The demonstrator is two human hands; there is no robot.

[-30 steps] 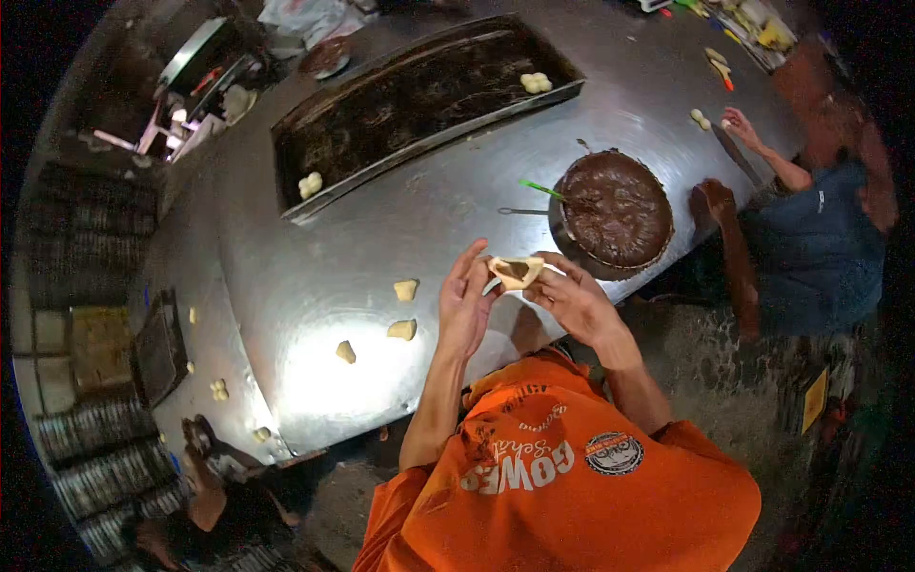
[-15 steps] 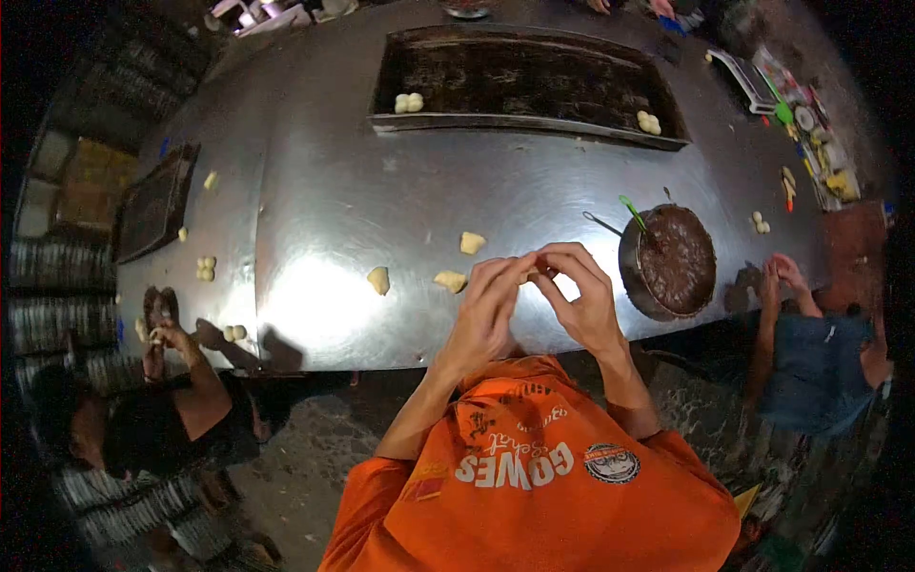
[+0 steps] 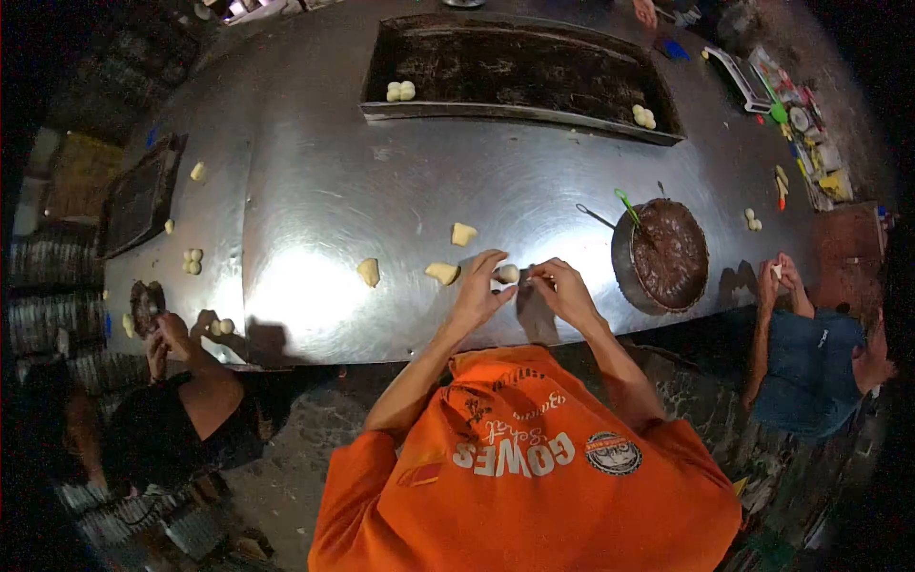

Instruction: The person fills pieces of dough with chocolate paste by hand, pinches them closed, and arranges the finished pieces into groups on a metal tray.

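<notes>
A smooth round dough ball (image 3: 509,274) sits at the fingertips of my left hand (image 3: 479,290), between thumb and fingers. My right hand (image 3: 566,291) is just right of the ball and apart from it, its thumb and fingertips pinched together; whatever is between them is too small to make out. Rough dough pieces lie on the metal table left of my hands: one piece (image 3: 442,274) beside my left hand, another piece (image 3: 463,234) farther back, and a third piece (image 3: 368,272) farther left. Right of my right hand stands a round pan of brown filling (image 3: 672,255) with a green-handled utensil (image 3: 625,205).
A long dark baking tray (image 3: 419,110) lies across the back, with clustered dough balls (image 3: 400,91) at both ends. Another tray (image 3: 143,205) stands at left. Co-workers handle dough on the left (image 3: 172,334) and right (image 3: 780,276). The metal table's front edge (image 3: 315,364) runs before me.
My hands were together around a small dough piece. They have now moved apart and lower, and the round ball shows in my left hand. The view has shifted slightly.
</notes>
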